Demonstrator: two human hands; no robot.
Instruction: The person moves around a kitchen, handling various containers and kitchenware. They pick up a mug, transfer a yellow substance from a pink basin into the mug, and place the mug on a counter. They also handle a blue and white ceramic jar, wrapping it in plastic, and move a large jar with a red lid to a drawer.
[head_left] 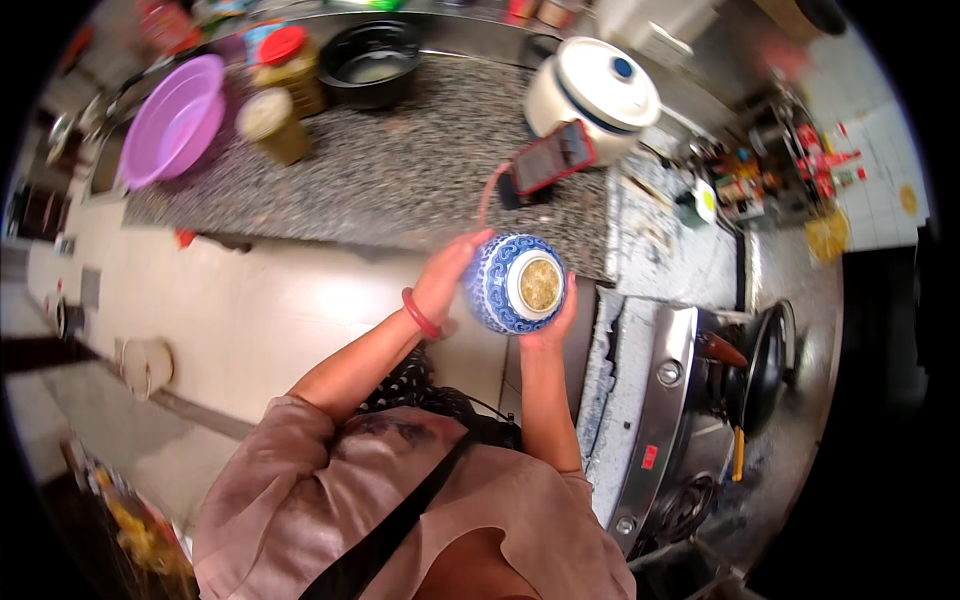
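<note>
Between my two hands is a round blue-and-white patterned porcelain vessel (490, 290), held in the air just off the counter's front edge. A white ring faces up on it, with a tan, speckled round area inside. Whether that is a filled mouth or an upturned foot, I cannot tell. My left hand (445, 282), with a reddish bangle at its wrist, presses against the vessel's left side, slightly blurred. On the lower right side my right hand (553, 325) grips it, fingers partly hidden behind it.
The granite counter (390, 190) holds a purple basin (180, 125), a red-lidded jar (290, 75), a lidded tub (272, 125), a black bowl (370, 65), a white lidded pot (590, 90) and a propped phone (550, 160). A gas stove (665, 400) with a black pan (765, 365) stands right.
</note>
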